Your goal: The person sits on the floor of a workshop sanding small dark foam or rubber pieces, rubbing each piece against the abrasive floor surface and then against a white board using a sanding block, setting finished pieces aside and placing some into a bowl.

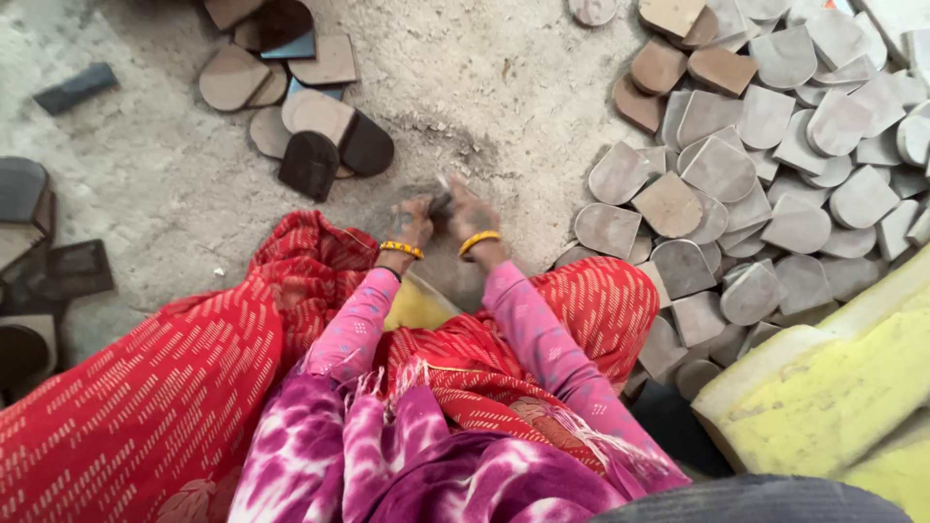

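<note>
At the far left edge lie a few dark flat slabs (pixel 39 252) on the dusty floor (pixel 155 165), and a small dark block (pixel 76 87) sits apart near the upper left corner. Further right, toward the top, is a loose cluster of brown and black pieces (pixel 300 107) with one rounded end each, overlapping one another. Below them, red patterned cloth (pixel 174 387) covers the person's knees, with a purple and white tie-dyed cloth (pixel 387 455) across the lap. The left hand (pixel 412 221), with a yellow bangle (pixel 401 249) at the wrist, reaches forward to the floor, its fingers curled around a small dark piece (pixel 442 203). The right hand (pixel 470 211), wearing a matching bangle, meets it just beside, fingers also closed on the same piece, so the piece sits between both hands close to the floor, in front of the knees. To the right spreads a big heap of grey rounded pieces (pixel 765 165), a few brown ones among them near the top. At the lower right lies a yellow foam block (pixel 833 387), touching the heap's edge.
</note>
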A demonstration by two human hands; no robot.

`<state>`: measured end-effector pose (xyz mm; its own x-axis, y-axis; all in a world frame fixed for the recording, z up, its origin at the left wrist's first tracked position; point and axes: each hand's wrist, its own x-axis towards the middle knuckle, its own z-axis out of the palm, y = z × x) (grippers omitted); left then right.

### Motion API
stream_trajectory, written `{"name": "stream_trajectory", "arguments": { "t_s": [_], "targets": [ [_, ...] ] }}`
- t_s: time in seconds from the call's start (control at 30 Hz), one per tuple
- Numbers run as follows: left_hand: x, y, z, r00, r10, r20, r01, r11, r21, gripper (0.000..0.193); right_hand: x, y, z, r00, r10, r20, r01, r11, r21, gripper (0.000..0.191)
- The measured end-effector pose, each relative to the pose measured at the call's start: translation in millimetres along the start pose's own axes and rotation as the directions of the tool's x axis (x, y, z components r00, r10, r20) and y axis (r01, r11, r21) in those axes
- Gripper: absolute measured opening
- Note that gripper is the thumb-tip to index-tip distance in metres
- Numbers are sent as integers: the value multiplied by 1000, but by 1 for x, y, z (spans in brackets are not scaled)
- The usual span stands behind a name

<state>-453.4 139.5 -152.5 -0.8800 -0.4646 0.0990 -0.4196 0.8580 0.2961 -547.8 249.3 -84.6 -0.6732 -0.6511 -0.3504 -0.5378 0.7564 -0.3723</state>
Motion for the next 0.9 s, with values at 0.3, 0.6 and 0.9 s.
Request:
{"name": "stream_trajectory", "arguments": {
  "t_s": [0.3, 0.6, 0.9],
  "targets": [
    [-6, -4, -1, 918, -262, 297, 361, 862, -355, 27, -28, -11, 30, 947, -208, -243, 165, 969, -186, 78],
    [-14, -13, -13, 988, -37, -147, -50, 839, -543, 47, 2, -3, 0, 995, -95, -44, 100, 987, 127, 76],
    [-13, -24, -7, 947, 41, -320, -193, 867, -460, 44, -22, -31, -13, 1000, -8, 23, 3, 971, 238, 72]
  ]
}}
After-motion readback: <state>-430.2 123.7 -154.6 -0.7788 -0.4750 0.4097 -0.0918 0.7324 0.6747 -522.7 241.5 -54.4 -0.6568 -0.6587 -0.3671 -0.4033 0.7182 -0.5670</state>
